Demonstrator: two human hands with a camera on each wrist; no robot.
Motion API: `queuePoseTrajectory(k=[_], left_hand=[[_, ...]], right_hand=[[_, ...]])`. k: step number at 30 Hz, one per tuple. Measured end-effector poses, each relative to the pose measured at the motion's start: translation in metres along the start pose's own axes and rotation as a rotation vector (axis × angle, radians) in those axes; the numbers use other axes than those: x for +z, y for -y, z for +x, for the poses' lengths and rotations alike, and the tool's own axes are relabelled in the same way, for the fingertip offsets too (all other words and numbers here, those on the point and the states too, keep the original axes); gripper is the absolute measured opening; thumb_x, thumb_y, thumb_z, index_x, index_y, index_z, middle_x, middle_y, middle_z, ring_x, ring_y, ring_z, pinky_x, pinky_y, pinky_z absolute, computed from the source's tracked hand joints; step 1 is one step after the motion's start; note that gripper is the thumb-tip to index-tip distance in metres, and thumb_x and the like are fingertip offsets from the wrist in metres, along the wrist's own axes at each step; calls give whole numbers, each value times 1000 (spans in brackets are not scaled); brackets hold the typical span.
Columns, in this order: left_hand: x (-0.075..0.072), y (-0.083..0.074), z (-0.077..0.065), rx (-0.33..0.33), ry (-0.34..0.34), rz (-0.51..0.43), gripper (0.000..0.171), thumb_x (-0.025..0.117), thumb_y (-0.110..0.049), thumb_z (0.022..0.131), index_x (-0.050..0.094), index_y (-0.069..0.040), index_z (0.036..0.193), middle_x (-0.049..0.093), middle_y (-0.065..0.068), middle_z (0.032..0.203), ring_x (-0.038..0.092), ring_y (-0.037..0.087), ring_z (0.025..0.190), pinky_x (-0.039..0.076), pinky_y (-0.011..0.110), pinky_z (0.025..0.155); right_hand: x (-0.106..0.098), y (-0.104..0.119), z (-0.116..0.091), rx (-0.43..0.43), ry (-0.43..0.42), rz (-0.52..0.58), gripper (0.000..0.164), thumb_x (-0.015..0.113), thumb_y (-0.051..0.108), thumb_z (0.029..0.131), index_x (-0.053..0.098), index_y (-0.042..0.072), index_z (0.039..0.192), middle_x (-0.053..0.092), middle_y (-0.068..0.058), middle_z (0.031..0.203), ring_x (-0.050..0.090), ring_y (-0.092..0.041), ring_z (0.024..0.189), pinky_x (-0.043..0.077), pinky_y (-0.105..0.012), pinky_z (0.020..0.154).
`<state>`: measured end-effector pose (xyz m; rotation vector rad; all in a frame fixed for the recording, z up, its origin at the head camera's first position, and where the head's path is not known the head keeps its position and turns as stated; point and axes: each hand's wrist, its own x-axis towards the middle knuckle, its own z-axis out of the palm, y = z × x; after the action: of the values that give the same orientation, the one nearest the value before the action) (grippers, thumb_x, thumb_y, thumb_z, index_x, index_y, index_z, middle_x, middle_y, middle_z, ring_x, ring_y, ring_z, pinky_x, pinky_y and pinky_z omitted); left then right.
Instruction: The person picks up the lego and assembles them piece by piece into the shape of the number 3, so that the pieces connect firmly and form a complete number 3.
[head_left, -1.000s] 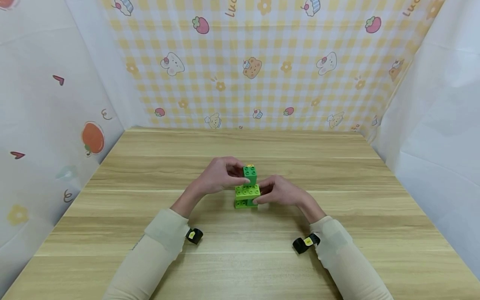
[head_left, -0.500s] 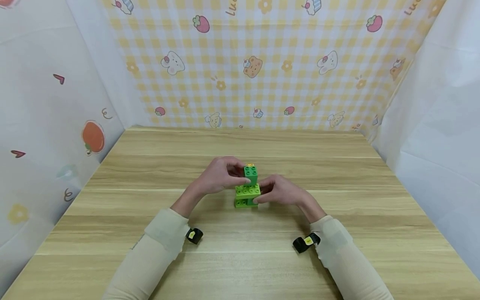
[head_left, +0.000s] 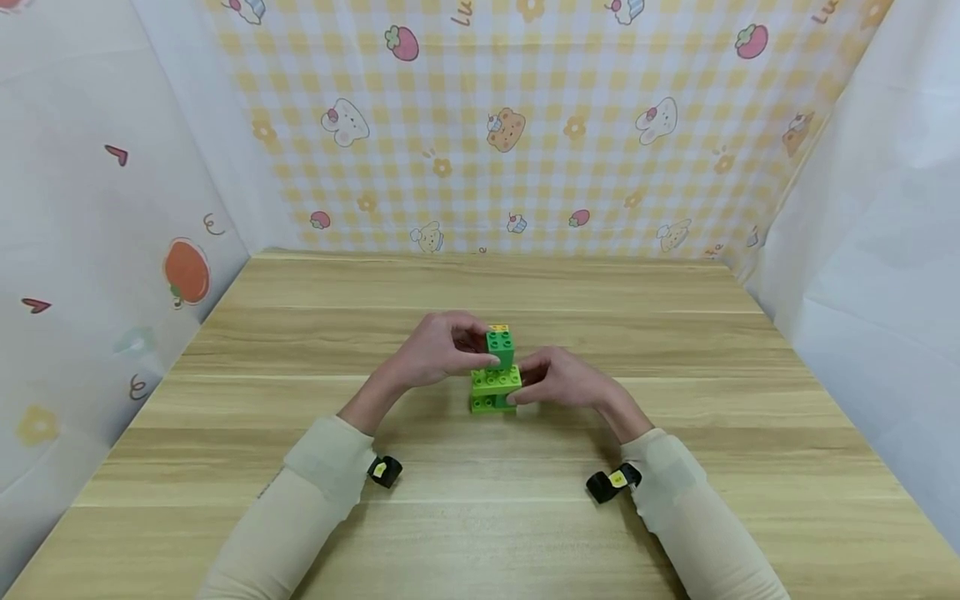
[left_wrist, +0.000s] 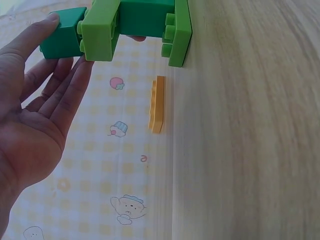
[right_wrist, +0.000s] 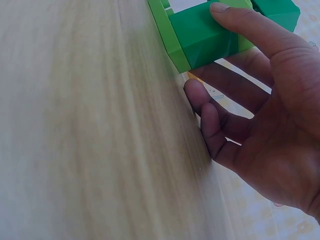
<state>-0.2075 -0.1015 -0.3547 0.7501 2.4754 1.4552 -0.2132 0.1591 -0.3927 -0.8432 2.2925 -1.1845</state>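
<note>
A small stack of toy building bricks stands on the table. Its lowest piece is a light green brick [head_left: 482, 406], with a dark green brick [right_wrist: 205, 37] above it and another light green brick [head_left: 497, 383] over that. My left hand [head_left: 442, 347] pinches a second dark green brick [head_left: 501, 357] between thumb and fingers at the top of the stack. In the left wrist view, studs show along the seam under this top brick. My right hand [head_left: 568, 380] grips the stack from the right, thumb on the middle dark green brick, fingers behind it.
Behind the stack lies a thin orange brick [left_wrist: 157, 105] on the wooden table [head_left: 480, 517]. A checked, patterned cloth [head_left: 465, 167] hangs at the table's back edge. White cloths hang at both sides.
</note>
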Motion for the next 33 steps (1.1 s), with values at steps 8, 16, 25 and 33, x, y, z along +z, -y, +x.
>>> queuePoseTrajectory(k=[8, 16, 25, 33], left_hand=[[1, -3, -1, -10, 4, 22, 39, 88, -25, 89, 75, -7, 121, 75, 6, 108, 72, 17, 96, 60, 34, 88], [3, -3, -2, -3, 10, 25, 35, 87, -25, 90, 75, -7, 118, 75, 6, 108, 71, 17, 96, 60, 33, 88], [5, -1, -3, 22, 14, 6, 32, 87, -24, 89, 76, -8, 114, 75, 6, 105, 71, 17, 93, 60, 33, 86], [8, 1, -2, 30, 10, -10, 31, 88, -23, 88, 77, -8, 112, 76, 6, 103, 71, 16, 92, 60, 31, 84]], right_hand=[[0, 1, 0, 9, 3, 9, 24, 82, 19, 93, 81, 13, 116, 81, 0, 109, 72, -15, 94, 55, -25, 78], [0, 0, 0, -2, 4, 9, 24, 82, 19, 93, 81, 13, 117, 81, -1, 108, 72, -15, 92, 55, -25, 77], [0, 0, 0, -9, 0, 1, 24, 82, 20, 94, 81, 13, 116, 80, 0, 105, 69, -14, 89, 54, -24, 76], [0, 0, 0, -7, 1, -4, 23, 82, 21, 94, 81, 14, 116, 79, 1, 104, 66, -14, 88, 53, -24, 75]])
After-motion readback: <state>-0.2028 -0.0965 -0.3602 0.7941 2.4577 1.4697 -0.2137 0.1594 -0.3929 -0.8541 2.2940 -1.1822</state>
